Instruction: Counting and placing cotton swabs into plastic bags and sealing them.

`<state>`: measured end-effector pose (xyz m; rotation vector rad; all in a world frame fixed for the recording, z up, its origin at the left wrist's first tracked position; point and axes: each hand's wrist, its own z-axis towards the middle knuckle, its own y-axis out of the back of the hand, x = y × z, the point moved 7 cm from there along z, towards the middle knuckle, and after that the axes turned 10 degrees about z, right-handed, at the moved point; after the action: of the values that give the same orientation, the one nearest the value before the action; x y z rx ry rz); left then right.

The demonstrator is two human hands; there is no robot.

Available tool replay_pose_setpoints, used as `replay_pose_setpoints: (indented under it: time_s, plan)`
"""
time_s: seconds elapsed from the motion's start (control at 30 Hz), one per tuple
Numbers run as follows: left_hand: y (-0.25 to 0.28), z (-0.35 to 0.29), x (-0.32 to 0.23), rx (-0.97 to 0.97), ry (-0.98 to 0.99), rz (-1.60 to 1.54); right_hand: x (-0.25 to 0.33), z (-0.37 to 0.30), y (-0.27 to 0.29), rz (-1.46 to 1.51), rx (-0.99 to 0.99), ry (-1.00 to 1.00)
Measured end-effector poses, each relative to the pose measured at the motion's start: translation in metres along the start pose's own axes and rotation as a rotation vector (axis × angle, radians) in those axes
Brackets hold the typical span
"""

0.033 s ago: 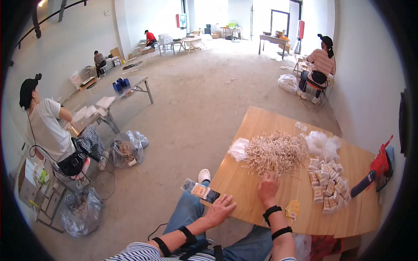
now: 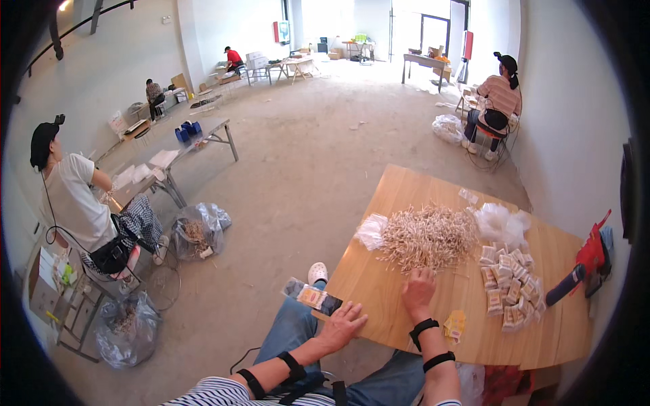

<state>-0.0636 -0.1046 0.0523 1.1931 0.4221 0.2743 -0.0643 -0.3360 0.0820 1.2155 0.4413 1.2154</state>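
Observation:
My right hand (image 2: 418, 289) is closed, knuckles up, at the near edge of a heap of thin wooden cotton swabs (image 2: 430, 233). Its fingertips are hidden, so what they pinch cannot be made out. At the table's left edge, my left hand (image 2: 343, 325) lies with fingers stretched out. Beside its fingers, a clear packet (image 2: 311, 296) with an orange label and a dark end sticks out past the edge. Small filled packets (image 2: 511, 287) are piled to the right. Yellow cards (image 2: 455, 325) lie near my right wrist.
Clear plastic bags (image 2: 501, 224) lie right of the heap, and another clear bag (image 2: 371, 231) left of it. A red object with a dark handle (image 2: 567, 284) stands at the table's right edge. Co-workers sit at other tables; bags of sticks (image 2: 196, 233) stand on the floor at left.

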Motion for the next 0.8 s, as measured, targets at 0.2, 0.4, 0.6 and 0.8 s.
replay_pose_setpoints:
  time_s: [0.2,0.4,0.6,0.8]
  plan:
    - [0.001,0.002,-0.005,-0.002,-0.03,-0.044,-0.037,-0.008,-0.016,-0.072,0.026,-0.059]
    - [0.009,0.01,0.005,-0.031,-0.024,-0.005,-0.071,-0.01,-0.005,0.001,-0.04,-0.186]
    - [0.011,0.012,0.004,0.04,-0.006,-0.006,-0.087,-0.011,-0.007,0.217,0.045,-0.365]
    - [0.014,0.006,0.0,0.097,0.033,-0.059,-0.069,0.012,0.004,0.261,-0.116,-0.484]
